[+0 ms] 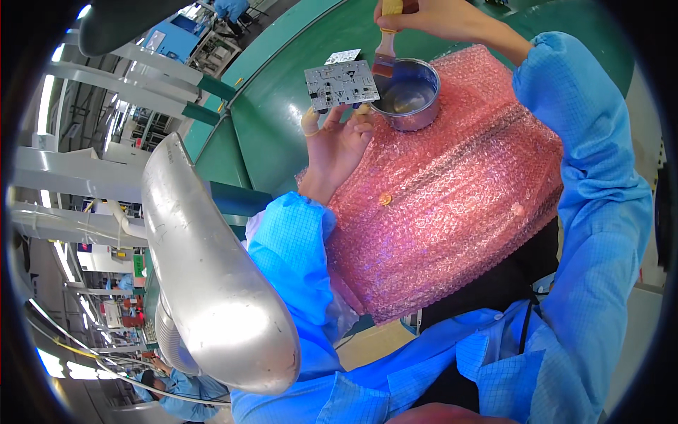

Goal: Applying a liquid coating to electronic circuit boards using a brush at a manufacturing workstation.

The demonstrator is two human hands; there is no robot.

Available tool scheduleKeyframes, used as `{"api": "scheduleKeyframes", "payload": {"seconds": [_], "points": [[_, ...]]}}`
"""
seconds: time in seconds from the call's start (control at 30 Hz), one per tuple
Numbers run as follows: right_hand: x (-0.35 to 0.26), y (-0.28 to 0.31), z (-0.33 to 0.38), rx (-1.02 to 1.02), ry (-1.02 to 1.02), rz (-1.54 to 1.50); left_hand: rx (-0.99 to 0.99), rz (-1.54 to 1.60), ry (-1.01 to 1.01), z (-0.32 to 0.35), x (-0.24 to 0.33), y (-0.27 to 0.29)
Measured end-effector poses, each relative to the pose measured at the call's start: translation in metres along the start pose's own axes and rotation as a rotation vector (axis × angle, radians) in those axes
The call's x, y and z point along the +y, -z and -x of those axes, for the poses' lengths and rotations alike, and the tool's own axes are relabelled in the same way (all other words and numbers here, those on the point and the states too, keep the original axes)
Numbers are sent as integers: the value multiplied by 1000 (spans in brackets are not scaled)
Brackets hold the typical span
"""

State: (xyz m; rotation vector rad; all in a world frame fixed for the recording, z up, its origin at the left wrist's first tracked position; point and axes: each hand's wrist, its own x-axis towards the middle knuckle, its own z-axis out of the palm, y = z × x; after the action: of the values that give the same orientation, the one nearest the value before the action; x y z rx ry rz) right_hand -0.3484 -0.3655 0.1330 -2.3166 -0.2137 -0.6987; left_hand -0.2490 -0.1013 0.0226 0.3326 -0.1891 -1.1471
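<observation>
The circuit board [342, 84] is held in the left hand [337, 145], gripped along its lower edge; the fingers [361, 127] are clamped on that edge, with a capped thumb at the board's lower left corner. The board is presented face-up and slightly tilted, its long axis running left to right across the view, above and just left of the metal cup [407, 94].

The brush [385, 44] is held in the right hand [431, 15], whose fingers are closed around the wooden handle near its top. The handle runs roughly vertically, bristles downward. The bristle end lies at the left rim of the cup, just beside the board's right edge; whether the bristles touch the board or the cup wall cannot be told.

The governing relation is the following: the board's right edge lies directly left of the bristle tip, with the cup mouth immediately below and to the right. The right hand is nearer the cup; the left hand is nearer the board.

The cup rests on a pink bubble wrap sheet [452, 205], which covers part of the green tabletop [282, 120]. Both forearms are covered by blue sleeves [586, 169].
</observation>
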Motion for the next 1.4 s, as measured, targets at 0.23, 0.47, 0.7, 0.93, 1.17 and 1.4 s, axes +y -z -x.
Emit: {"api": "scheduleKeyframes", "payload": {"seconds": [0.23,0.47,0.7,0.93,1.17,1.4], "points": [[12,0,14,59,-67,-56,-31,65,21,-3,2,-4],[23,-6,7,-17,-87,23,-42,31,-7,-2,5,-5],[44,-23,0,-120,-44,81,-19,-35,-25,-3,2,3],[30,-12,-12,-37,22,145,5,-60,-29,0,4,4],[35,-11,-32,-118,-8,245,-24,-88,-26,-2,1,6],[35,-13,-28,46,96,385,-7,-55,-11,-3,5,8]]}}
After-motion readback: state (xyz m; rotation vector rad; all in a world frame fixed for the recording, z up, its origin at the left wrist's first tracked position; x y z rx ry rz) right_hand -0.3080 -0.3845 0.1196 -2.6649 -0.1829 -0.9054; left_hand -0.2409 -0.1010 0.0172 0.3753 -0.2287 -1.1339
